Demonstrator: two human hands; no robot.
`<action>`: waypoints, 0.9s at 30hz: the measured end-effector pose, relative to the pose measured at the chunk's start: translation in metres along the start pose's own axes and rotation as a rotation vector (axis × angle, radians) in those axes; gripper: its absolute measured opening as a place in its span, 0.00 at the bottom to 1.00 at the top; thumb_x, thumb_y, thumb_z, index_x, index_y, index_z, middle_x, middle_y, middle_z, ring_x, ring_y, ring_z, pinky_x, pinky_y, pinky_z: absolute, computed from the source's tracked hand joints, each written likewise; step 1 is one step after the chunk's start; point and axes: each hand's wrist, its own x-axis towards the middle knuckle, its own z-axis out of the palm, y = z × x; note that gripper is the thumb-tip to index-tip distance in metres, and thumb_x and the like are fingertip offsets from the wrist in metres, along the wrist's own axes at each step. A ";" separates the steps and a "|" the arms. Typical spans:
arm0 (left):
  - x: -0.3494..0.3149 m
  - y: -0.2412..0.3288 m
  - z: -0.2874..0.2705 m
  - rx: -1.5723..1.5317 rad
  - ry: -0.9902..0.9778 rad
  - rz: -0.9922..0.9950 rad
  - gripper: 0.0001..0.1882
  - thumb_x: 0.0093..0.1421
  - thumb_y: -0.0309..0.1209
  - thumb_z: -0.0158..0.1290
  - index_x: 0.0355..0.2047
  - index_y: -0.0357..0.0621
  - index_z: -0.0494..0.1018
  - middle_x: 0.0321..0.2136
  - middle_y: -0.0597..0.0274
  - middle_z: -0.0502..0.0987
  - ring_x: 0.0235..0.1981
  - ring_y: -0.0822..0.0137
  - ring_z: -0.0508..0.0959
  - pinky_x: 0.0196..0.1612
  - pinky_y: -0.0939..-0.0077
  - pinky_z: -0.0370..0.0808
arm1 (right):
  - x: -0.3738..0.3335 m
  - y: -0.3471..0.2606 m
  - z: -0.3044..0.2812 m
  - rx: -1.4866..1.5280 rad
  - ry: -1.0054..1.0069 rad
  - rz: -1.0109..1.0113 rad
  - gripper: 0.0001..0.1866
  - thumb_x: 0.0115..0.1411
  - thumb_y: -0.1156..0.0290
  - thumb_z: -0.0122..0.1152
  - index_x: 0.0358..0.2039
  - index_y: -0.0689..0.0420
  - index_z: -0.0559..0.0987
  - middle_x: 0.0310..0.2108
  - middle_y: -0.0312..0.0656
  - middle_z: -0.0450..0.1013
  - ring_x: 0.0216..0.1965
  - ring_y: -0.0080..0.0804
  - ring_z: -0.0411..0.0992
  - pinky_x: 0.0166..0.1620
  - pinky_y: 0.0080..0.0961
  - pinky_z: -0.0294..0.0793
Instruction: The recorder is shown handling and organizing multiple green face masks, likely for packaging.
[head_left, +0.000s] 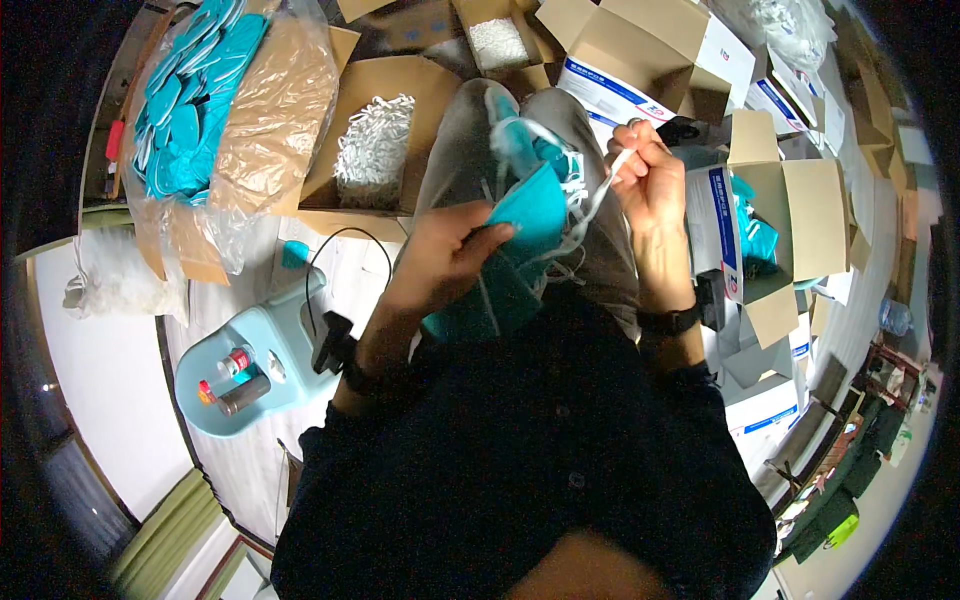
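My left hand (445, 255) is closed on a teal face mask (535, 210), thumb on top, above my lap. A white strap (597, 195) runs from the mask's right side up to my right hand (648, 175), whose fingers pinch it and hold it away from the mask. More teal masks with white straps (490, 305) lie on my lap under the held one. A whitish-teal blurred piece (512, 140) shows near my knees. Part of the held mask is hidden by my left fingers and the straps.
An open carton of white straps (375, 150) stands ahead left, beside a plastic bag of teal masks (195, 100). On the right, an open white carton (725, 235) holds teal masks. A light blue stool (215, 420) at left carries bottles. More open cartons (640, 45) stand ahead.
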 end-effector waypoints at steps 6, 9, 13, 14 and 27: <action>-0.005 0.004 -0.020 0.400 0.083 0.153 0.08 0.54 0.32 0.58 0.32 0.43 0.76 0.23 0.56 0.74 0.26 0.59 0.75 0.28 0.69 0.70 | -0.028 0.016 0.010 -1.573 -0.302 0.345 0.15 0.59 0.58 0.59 0.25 0.57 0.79 0.17 0.39 0.73 0.14 0.29 0.65 0.22 0.22 0.66; -0.014 0.013 -0.028 0.463 0.079 0.193 0.07 0.51 0.28 0.58 0.32 0.45 0.77 0.27 0.57 0.76 0.28 0.59 0.77 0.30 0.69 0.72 | -0.033 0.012 0.027 -1.919 -0.184 -0.002 0.10 0.57 0.62 0.61 0.31 0.56 0.80 0.21 0.45 0.73 0.18 0.38 0.64 0.27 0.28 0.68; -0.017 0.014 -0.027 0.504 0.047 0.345 0.08 0.48 0.25 0.57 0.31 0.47 0.78 0.30 0.60 0.77 0.29 0.59 0.78 0.31 0.71 0.75 | -0.041 -0.003 0.063 -1.482 -0.361 -0.160 0.16 0.55 0.81 0.59 0.45 0.57 0.77 0.31 0.37 0.77 0.22 0.17 0.66 0.25 0.20 0.66; -0.017 0.013 -0.026 0.520 0.048 0.359 0.09 0.48 0.25 0.57 0.31 0.47 0.78 0.30 0.60 0.78 0.29 0.59 0.78 0.31 0.71 0.75 | -0.044 -0.005 0.074 -1.376 -0.496 -0.058 0.19 0.54 0.82 0.58 0.47 0.56 0.76 0.34 0.36 0.78 0.24 0.18 0.67 0.27 0.20 0.67; -0.036 0.005 -0.054 0.152 0.267 0.301 0.09 0.47 0.19 0.57 0.31 0.40 0.78 0.23 0.60 0.75 0.22 0.67 0.73 0.26 0.77 0.69 | -0.066 -0.013 0.054 -1.244 -0.565 -0.219 0.02 0.52 0.82 0.61 0.25 0.62 0.78 0.24 0.38 0.74 0.26 0.26 0.71 0.32 0.22 0.70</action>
